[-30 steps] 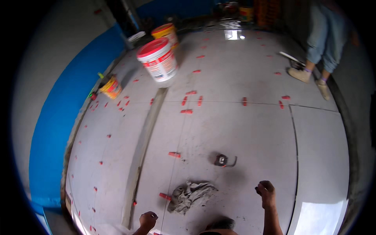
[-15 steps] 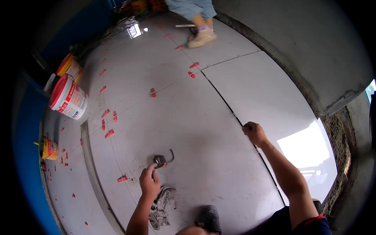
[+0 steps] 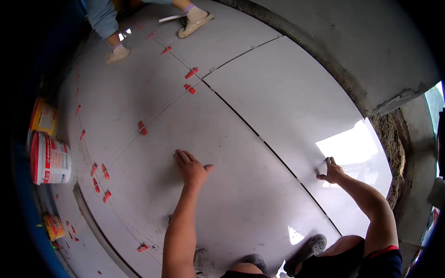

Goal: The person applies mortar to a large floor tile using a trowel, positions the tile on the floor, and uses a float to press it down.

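Note:
My left hand (image 3: pixel 191 169), fingers spread, touches the large pale floor tile (image 3: pixel 222 153) left of a long dark joint. My left forearm mostly hides the dark tape measure and grey rag behind it. My right hand (image 3: pixel 332 172) is open, thumb apart from fingers, at the glossy tile (image 3: pixel 278 92) right of the joint, beside a bright reflection. Red levelling wedges (image 3: pixel 142 127) line the thin joints to the left. My dark shoes show at the lower edge.
A co-worker's legs and pale shoes (image 3: pixel 193 24) are at the top. At left are a white-red bucket (image 3: pixel 51 160), yellow buckets (image 3: pixel 44 116) and a long grey strip (image 3: pixel 97 231). A grey wall (image 3: pixel 352 46) and rough mortar channel (image 3: pixel 394 162) border the right side.
The view has swung rightward and downward. My left hand has moved forward past the tape measure and spread out; my right hand has moved right across the joint. The co-worker's legs have moved apart.

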Demonstrator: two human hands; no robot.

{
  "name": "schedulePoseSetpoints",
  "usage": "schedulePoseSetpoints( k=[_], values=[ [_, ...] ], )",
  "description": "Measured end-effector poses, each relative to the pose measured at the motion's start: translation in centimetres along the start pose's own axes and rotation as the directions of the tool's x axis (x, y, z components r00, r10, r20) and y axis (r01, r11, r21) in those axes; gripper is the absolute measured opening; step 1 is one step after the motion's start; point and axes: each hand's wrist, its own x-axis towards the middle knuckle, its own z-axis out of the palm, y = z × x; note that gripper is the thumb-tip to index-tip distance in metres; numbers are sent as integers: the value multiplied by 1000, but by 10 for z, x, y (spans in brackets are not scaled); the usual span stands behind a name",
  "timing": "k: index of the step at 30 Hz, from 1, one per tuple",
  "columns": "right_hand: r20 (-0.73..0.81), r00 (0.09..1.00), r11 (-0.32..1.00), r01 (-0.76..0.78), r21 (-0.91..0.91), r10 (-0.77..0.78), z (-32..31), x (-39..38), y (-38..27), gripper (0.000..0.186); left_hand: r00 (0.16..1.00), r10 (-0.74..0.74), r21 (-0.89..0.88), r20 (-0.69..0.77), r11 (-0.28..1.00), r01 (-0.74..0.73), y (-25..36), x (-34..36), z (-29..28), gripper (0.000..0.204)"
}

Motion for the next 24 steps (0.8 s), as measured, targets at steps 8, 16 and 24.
schedulePoseSetpoints(
  k=[8,16,24],
  values=[
    [30,991,954,-137,268,134,-23,6,-58,116,947,-120,285,299,958,32,-19,64,13,133],
    [-461,788,819,-95,566,409,-67,97,-159,88,903,-183,481,389,876,-30,-4,48,-31,127],
    [-409,833,805,-71,589,372,-78,102,-156,87,814,212,70,541,953,-294,-74,142,-181,75]
  ],
)
